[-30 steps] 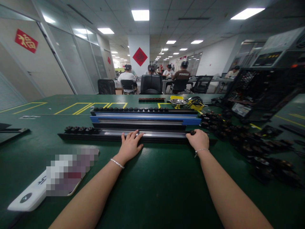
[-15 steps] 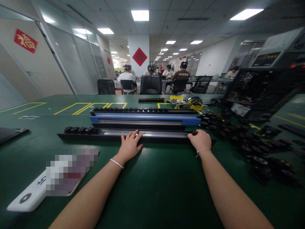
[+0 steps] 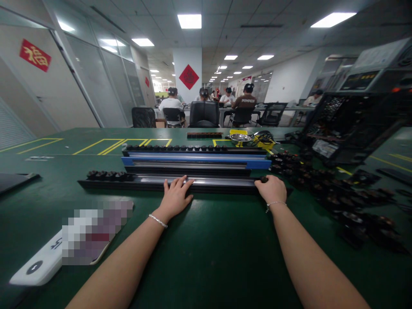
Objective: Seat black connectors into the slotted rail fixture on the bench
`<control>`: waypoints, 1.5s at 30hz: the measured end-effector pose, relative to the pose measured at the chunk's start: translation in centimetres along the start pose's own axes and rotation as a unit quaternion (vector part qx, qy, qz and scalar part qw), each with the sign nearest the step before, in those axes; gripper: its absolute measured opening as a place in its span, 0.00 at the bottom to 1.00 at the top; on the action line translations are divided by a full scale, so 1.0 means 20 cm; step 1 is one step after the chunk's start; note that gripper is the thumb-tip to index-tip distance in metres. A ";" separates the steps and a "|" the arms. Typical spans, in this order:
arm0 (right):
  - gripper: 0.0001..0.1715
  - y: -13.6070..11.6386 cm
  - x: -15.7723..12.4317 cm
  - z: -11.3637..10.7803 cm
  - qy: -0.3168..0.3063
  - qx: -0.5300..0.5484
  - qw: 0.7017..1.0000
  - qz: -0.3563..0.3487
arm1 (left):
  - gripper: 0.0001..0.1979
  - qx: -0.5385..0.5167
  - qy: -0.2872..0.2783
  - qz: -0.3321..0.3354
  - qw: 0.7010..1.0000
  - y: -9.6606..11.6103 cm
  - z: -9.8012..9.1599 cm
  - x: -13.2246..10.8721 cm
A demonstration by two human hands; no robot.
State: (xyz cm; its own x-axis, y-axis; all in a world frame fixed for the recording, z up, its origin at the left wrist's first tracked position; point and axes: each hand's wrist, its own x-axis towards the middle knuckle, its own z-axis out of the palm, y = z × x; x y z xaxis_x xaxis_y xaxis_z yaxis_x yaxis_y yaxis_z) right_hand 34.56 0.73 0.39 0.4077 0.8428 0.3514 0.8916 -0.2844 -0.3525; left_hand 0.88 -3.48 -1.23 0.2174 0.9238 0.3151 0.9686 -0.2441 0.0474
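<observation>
A long black rail [image 3: 222,182] with a shiny channel lies crosswise in front of me. Several small black parts [image 3: 107,175] sit in a row at its left end. My left hand [image 3: 174,198] rests on the middle of the rail, fingers spread. At the rail's right end, my right hand [image 3: 273,189] is closed around a small black part [image 3: 263,179], mostly covered by the fingers. Just behind lies a blue rail [image 3: 193,158], and beyond it another black rail [image 3: 246,151] carries a row of similar parts.
Loose black parts [image 3: 322,180] are heaped to the right. A metal bowl [image 3: 240,138] and a dark machine [image 3: 341,124] stand farther back. At the left lie a white device [image 3: 35,268] and a partly blurred flat object. People [image 3: 246,99] sit at desks beyond the green table [image 3: 206,257].
My right hand has shifted very slightly to the right with the small black part. The left hand and the rails look unmoved.
</observation>
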 end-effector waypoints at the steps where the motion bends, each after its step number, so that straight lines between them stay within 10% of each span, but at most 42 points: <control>1: 0.17 0.00 0.00 0.00 -0.001 0.000 1.000 0.001 | 0.28 0.000 -0.002 -0.002 1.000 0.00 0.00 0.00; 45: 0.23 0.07 0.02 0.01 0.035 -0.006 0.999 0.024 | 0.28 0.000 -0.004 -0.002 1.000 0.00 0.00 0.00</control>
State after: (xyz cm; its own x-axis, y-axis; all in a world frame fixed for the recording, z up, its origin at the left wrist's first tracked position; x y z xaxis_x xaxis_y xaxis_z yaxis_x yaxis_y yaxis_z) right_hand 35.98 0.78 -0.20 0.4619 0.7947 0.3939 0.8730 -0.3287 -0.3604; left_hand 0.78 -3.52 -1.24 0.2144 0.9268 0.3083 0.9694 -0.2406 0.0491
